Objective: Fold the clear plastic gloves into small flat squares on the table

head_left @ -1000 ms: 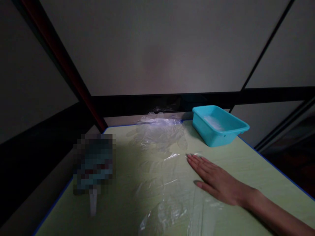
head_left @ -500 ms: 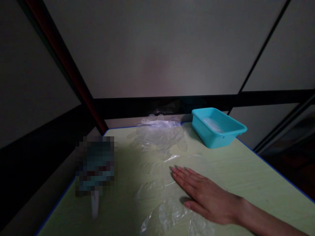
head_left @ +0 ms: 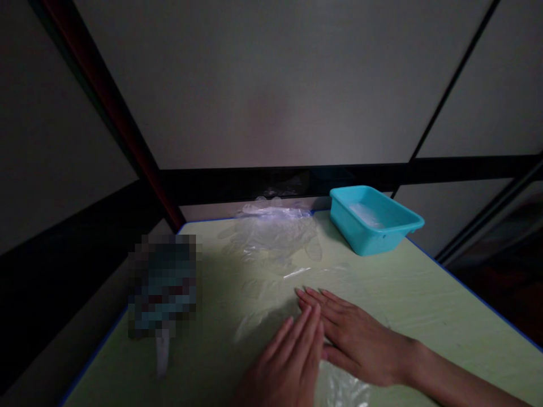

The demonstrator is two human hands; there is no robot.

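A thin, clear plastic glove lies spread on the table; its finger shapes show faintly, and much of it is hidden beneath my hands. My right hand rests flat on it, palm down, fingers stretched out. From the bottom edge my left hand reaches in over the glove, fingers straight and close together, its fingertips beside my right hand. Whether the left palm touches the plastic I cannot tell. Farther back, a pile of clear plastic gloves lies near the table's rear edge.
A turquoise plastic basin with something whitish and clear inside stands at the back right. On the left is a blurred-out object with a white strip below it. Behind the greenish table with blue edging rises a panelled surface.
My left hand has come into view from the bottom and now covers part of the glove. My right hand stays flat in nearly the same place.
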